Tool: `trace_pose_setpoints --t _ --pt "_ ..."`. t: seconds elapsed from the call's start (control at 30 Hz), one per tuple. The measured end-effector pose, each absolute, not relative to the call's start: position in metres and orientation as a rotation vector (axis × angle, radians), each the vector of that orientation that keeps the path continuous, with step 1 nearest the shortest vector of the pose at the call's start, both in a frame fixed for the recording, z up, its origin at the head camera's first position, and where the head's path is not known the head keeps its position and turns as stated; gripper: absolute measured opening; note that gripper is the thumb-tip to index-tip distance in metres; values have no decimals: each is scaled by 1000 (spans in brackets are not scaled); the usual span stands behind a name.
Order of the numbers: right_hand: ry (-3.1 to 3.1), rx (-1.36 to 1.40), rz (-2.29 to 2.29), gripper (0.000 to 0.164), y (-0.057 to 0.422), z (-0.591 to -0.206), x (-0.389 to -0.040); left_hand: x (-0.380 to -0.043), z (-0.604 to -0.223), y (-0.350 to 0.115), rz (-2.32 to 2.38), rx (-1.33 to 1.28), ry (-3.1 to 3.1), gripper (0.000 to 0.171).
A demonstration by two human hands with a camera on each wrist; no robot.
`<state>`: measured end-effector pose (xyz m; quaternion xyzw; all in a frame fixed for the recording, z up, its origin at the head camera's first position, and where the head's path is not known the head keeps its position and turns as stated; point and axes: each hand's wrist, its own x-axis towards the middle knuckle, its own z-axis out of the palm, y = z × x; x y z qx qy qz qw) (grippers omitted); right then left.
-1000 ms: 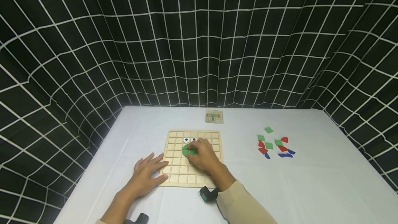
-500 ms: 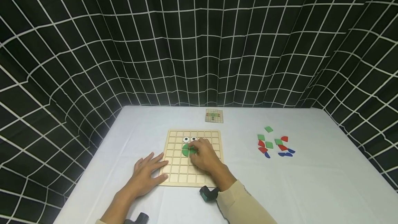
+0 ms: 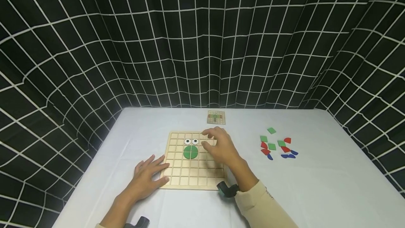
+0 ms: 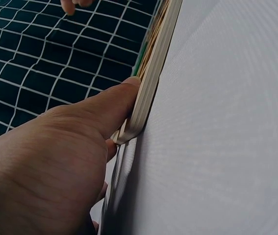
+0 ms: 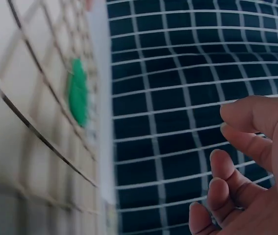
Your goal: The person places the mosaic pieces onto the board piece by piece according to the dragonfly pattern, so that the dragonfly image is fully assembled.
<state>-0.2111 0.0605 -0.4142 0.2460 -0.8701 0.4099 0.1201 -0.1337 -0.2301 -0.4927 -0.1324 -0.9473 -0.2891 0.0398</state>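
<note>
Looks between placements, resting a spread left hand (image 3: 147, 176) on the left edge of the wooden board (image 3: 193, 181), hovering a loosely parted, seemingly unladen right hand (image 3: 223, 149) over its right part, with green disc (image 3: 191, 152) below eye pieces (image 3: 187, 141) on it, probably calling for pinching loose tiles (image 3: 271, 146) right of it.

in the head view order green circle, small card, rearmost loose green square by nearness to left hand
1. Green circle, on the board
2. Small card, behind the board
3. Rearmost loose green square, right of the card
</note>
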Motion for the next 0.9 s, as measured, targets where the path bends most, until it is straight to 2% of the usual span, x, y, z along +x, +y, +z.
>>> trace_pose_setpoints --t 0.2,0.43,0.9 --pt "-2468 776 1110 27 89 -390 -209 -135 -495 -231 -894 -405 -2923 51" --pt "-2418 669 1034 27 136 -372 -208 -136 -496 -230 -909 -411 -2926 51" --pt "-2504 418 987 33 225 -391 -236 -134 -497 -232 -897 -403 -2907 51"
